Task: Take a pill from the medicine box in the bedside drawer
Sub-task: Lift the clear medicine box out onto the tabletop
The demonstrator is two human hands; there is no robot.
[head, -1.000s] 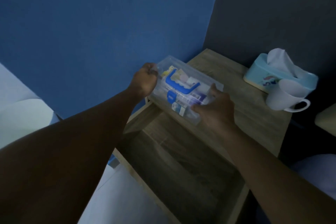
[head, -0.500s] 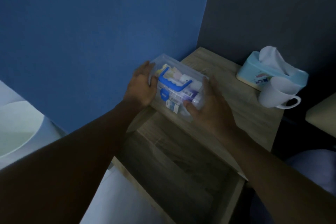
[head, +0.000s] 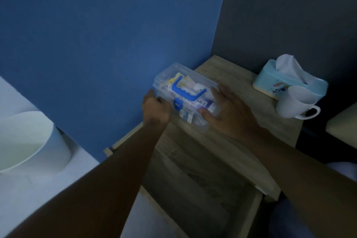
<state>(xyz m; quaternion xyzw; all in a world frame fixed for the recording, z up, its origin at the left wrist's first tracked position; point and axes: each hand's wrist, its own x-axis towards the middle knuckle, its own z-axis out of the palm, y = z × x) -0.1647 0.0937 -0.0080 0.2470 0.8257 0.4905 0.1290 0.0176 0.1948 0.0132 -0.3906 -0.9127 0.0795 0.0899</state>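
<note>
One clear medicine box [head: 185,91] sits on the table [head: 237,141]; left hand [head: 155,109] seemingly grips its end, right hand [head: 229,114] rests wide against it.

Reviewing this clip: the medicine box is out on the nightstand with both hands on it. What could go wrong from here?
The clear plastic medicine box with the blue handle sits at the left front corner of the wooden nightstand top, above the open drawer; popping its blue latch could tip it in. The left hand and right hand only steady its ends.

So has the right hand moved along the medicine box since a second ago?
Yes. The right hand has opened and slid from the medicine box's near corner to lie flat against its end facing the tissue box.
</note>
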